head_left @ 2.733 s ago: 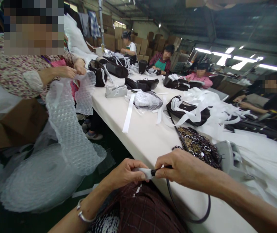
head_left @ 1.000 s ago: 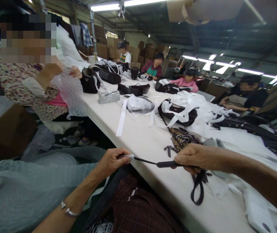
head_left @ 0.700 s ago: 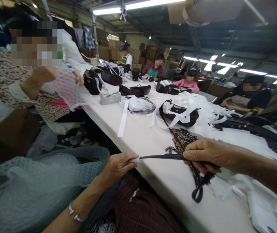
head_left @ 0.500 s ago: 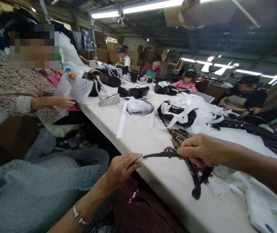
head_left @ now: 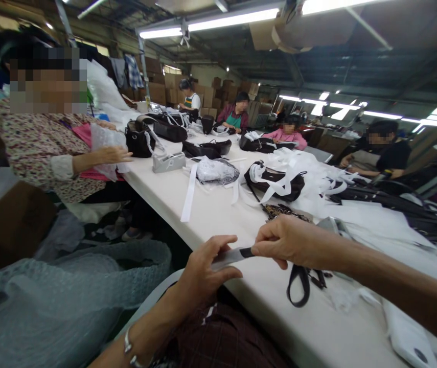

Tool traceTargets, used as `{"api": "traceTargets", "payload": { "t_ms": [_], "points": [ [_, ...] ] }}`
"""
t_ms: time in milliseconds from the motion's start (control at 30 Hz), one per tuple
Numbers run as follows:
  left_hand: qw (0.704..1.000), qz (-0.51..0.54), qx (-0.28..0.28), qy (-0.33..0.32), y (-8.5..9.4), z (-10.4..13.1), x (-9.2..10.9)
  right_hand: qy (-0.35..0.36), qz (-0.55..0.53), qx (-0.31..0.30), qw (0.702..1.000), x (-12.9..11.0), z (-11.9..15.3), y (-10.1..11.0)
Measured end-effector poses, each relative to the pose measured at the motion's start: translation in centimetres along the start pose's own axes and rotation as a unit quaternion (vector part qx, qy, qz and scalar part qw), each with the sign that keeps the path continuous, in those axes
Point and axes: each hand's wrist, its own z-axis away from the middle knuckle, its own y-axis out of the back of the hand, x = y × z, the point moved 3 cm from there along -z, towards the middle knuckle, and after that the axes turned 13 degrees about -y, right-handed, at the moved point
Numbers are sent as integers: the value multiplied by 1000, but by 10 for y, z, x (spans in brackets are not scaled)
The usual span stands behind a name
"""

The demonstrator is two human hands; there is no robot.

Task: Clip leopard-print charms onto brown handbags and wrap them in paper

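Currently, right hand (head_left: 290, 241) pinches dark strap (head_left: 246, 252) above near edge of white table (head_left: 222, 217); dark loop (head_left: 305, 289) hangs below same hand. Pale strip (head_left: 229, 258) runs from strap into gap between parted thumb and fingers of left hand (head_left: 201, 267); contact with palm not discernible.

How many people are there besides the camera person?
5: a person in a floral top at left; then, farther back, left to right, a person in a white top, one in maroon, one in pink, one in black. More may be hidden.
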Motion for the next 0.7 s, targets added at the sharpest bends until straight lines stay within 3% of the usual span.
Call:
{"api": "traceTargets", "payload": {
  "t_ms": [100,200,300,467,567,700],
  "points": [
    [978,144,-71,136,0,-1,-6,16,-11,1,1000,2,1,-1],
    [948,235,-113,181,-1,-1,-8,19,0,-4,1000,0,3,-3],
    [925,285,-97,232,-2,0,-9,9,34,6,999,-5,6,-3],
    [898,330,-112,270,-6,4,-13,30,126,88,988,-14,10,0],
    [918,287,-122,246,-5,6,-15,38,135,116,983,-16,9,2],
    [973,137,-103,155,-3,0,-9,34,57,54,996,-18,0,-8]
  ]
}}
